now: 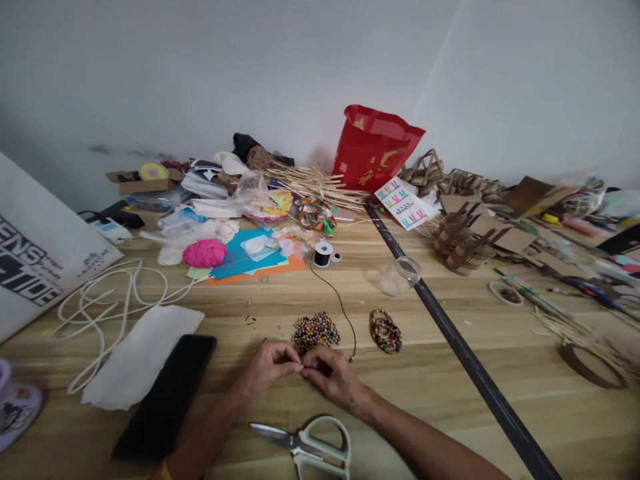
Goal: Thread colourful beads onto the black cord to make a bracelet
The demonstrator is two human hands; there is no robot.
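**Both hands pinched on the thread, beads close by**

We have both hands resting on the table point(450, 313), near edge, fingertips meeting. Left hand point(267, 367) is curled, thumb and forefinger pinched at the meeting point. Right hand point(334, 375) is curled too, pinching the same spot from the other side. What sits in the pinch looks like the end of the black thread point(340, 301), maybe with a bead on it (too small to confirm).

Thread runs from the spool point(323, 254) across the wood, curves down past the hands on the right. Our read: it's slack so it feeds without drag.

Bead pile point(315, 331) lies just beyond the fingertips, nearly touching, probably kept there for a short reach. Beads are small, round, mixed colours: red, yellow, green, dark. A second cluster, the bead coil point(385, 331), sits right of the thread, apart from the pile; it looks already strung, wound into a flat oval.

Scissors point(306, 445) lie closed between our forearms, handles right. Phone point(167, 393) is left of the left arm, partly over a white sheet point(140, 353). Clear jar point(400, 275) lies on its side beyond the coil. Pink yarn point(204, 253) and red bag point(373, 148) sit in the clutter at the back.
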